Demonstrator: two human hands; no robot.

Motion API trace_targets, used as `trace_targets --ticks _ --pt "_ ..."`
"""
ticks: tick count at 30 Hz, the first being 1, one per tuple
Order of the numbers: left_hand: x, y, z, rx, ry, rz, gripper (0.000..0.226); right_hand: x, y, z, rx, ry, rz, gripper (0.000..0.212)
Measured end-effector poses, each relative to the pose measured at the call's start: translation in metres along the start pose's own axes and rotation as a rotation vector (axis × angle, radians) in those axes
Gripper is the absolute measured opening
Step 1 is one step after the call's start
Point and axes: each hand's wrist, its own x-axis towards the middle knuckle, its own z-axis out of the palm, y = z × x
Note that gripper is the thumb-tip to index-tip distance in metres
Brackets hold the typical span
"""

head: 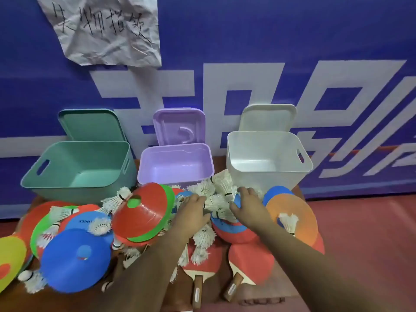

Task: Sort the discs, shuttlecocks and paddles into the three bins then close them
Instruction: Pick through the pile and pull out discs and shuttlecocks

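Observation:
Three empty open bins stand at the back: green, purple and white, each lid leaning behind it. In front lies a mixed pile: a blue disc, a red disc, an orange disc, several white shuttlecocks and two red paddles with wooden handles. My left hand reaches into the shuttlecocks at the pile's middle, fingers curled down among them. My right hand rests on the shuttlecocks just right of it, thumb spread. Whether either hand holds one is hidden.
A blue banner with white characters forms a wall right behind the bins, and a crumpled paper note hangs on it. A yellow disc lies at the far left edge. Red floor shows to the right.

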Motion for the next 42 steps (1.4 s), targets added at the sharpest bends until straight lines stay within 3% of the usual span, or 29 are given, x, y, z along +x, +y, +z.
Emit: trace_targets --ticks 7,12,20,24,28,31,34,37,42 --pt "0.035 -0.014 0.014 0.154 -0.014 0.079 0.042 0.056 -0.018 0.009 0.007 -0.012 0.053 0.059" --pt "0.036 -0.043 -0.001 -0.273 0.026 0.082 0.039 0.087 -0.021 0.020 0.015 -0.040 0.079 0.061" --pt "0.060 -0.062 -0.027 -0.814 -0.051 -0.100 0.022 0.090 -0.009 0.016 0.079 -0.020 0.096 0.058" --pt "0.072 -0.052 -0.043 -1.006 -0.059 -0.106 0.028 0.087 -0.002 -0.004 0.258 -0.073 0.083 0.061" --pt "0.083 -0.044 -0.049 -1.021 -0.057 -0.116 0.027 0.090 0.006 -0.031 0.453 -0.066 0.064 0.035" --pt "0.086 -0.039 -0.050 -1.007 -0.049 -0.151 0.028 0.095 0.003 -0.056 0.799 0.004 0.090 0.011" --pt "0.086 -0.030 -0.051 -0.972 -0.064 -0.155 0.024 0.101 -0.008 -0.080 0.987 0.084 0.074 0.012" --pt "0.087 -0.006 -0.055 -1.059 -0.040 -0.157 0.025 0.105 -0.016 -0.085 0.865 0.028 -0.019 0.015" --pt "0.092 0.030 -0.055 -1.263 -0.066 -0.119 0.041 0.116 -0.003 -0.080 0.415 -0.069 -0.329 0.021"
